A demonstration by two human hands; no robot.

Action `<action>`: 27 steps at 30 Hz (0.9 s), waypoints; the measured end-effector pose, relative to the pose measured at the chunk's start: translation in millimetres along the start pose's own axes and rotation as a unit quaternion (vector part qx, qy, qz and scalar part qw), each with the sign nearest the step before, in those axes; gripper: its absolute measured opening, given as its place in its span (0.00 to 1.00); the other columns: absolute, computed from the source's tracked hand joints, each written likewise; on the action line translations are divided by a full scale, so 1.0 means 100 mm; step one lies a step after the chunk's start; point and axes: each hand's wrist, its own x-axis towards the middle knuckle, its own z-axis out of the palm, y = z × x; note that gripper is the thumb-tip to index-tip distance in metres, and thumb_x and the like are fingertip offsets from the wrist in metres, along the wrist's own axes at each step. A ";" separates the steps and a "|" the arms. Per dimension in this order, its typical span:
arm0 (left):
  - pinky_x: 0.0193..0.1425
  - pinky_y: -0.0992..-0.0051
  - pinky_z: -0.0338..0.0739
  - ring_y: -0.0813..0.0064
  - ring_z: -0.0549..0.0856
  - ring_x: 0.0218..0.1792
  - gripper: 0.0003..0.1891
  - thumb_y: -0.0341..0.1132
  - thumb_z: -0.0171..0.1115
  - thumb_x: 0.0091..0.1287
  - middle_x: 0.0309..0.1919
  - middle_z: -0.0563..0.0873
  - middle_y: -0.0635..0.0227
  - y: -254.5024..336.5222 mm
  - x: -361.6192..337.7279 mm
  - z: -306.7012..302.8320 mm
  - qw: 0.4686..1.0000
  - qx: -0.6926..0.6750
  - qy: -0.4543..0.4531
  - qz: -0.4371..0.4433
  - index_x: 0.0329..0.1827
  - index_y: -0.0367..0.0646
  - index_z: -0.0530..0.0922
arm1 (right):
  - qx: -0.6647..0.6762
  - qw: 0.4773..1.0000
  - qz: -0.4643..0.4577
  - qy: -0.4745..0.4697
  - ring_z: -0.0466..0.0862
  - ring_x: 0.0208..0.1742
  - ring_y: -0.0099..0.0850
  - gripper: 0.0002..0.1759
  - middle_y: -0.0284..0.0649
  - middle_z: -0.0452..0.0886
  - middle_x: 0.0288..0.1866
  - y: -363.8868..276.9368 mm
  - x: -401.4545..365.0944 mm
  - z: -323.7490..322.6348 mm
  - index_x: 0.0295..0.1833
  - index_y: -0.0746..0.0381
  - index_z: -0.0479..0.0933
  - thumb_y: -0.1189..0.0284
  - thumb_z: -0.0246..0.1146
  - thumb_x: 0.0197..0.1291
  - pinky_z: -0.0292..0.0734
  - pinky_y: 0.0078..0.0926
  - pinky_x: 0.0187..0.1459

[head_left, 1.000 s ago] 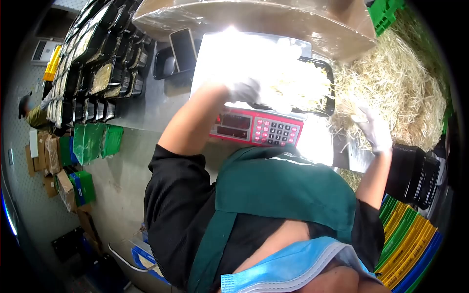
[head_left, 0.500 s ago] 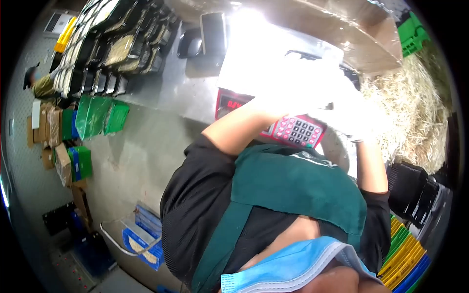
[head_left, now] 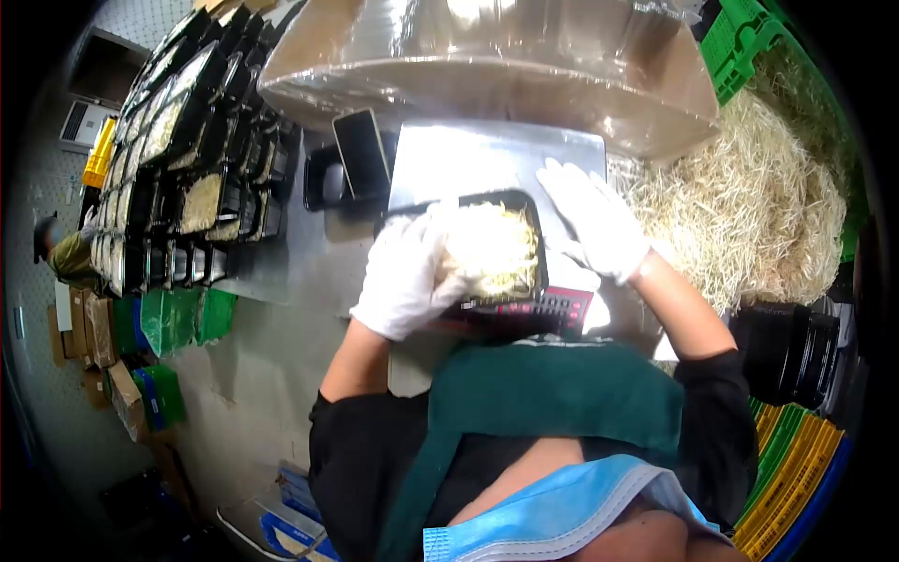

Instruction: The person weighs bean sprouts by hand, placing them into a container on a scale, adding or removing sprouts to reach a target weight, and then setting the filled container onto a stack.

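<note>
My left hand (head_left: 407,276) grips sprout tray (head_left: 496,251) by rim; probably light, flimsy, spill-prone; right hand (head_left: 595,220) splayed open beside it

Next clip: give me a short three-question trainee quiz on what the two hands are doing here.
1. True or false: the white-gloved left hand grips the black plastic tray of pale sprouts.
2. The white-gloved right hand is: A) open, holding nothing B) clenched on sprouts C) holding a knife.
3. Fill in: the loose pale sprout pile lies on the person's ____ side.
Key: 1 true; 2 A; 3 right.
</note>
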 end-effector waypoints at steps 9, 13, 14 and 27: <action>0.59 0.60 0.67 0.50 0.75 0.50 0.43 0.54 0.64 0.53 0.55 0.75 0.50 0.29 0.39 0.16 0.997 -0.022 0.015 0.072 0.66 0.32 0.63 | 0.081 0.938 0.335 0.044 0.85 0.37 0.31 0.17 0.39 0.84 0.39 1.21 1.11 -1.11 0.55 0.53 0.77 0.60 0.56 0.64 0.79 0.29 0.43; 0.58 0.59 0.67 0.52 0.75 0.49 0.43 0.52 0.65 0.52 0.53 0.75 0.49 0.48 0.61 0.24 0.992 -0.068 0.030 0.102 0.66 0.32 0.63 | 0.112 0.985 0.134 -0.011 0.80 0.54 0.34 0.21 0.43 0.80 0.53 1.47 2.06 -0.49 0.62 0.53 0.70 0.64 0.57 0.63 0.73 0.26 0.56; 0.58 0.58 0.67 0.52 0.75 0.49 0.43 0.52 0.65 0.52 0.53 0.75 0.49 0.51 0.65 0.25 0.991 -0.081 0.033 0.101 0.66 0.32 0.63 | 0.130 0.987 0.095 -0.014 0.79 0.55 0.35 0.23 0.43 0.79 0.54 1.69 2.39 -0.08 0.64 0.54 0.68 0.63 0.58 0.63 0.72 0.27 0.57; 0.61 0.58 0.62 0.50 0.72 0.53 0.42 0.54 0.60 0.56 0.58 0.70 0.46 0.55 0.66 0.33 0.994 -0.076 0.020 0.071 0.67 0.32 0.60 | -0.172 0.961 0.216 0.012 0.82 0.42 0.41 0.13 0.46 0.83 0.39 1.01 2.11 -0.76 0.47 0.53 0.78 0.60 0.55 0.62 0.75 0.37 0.44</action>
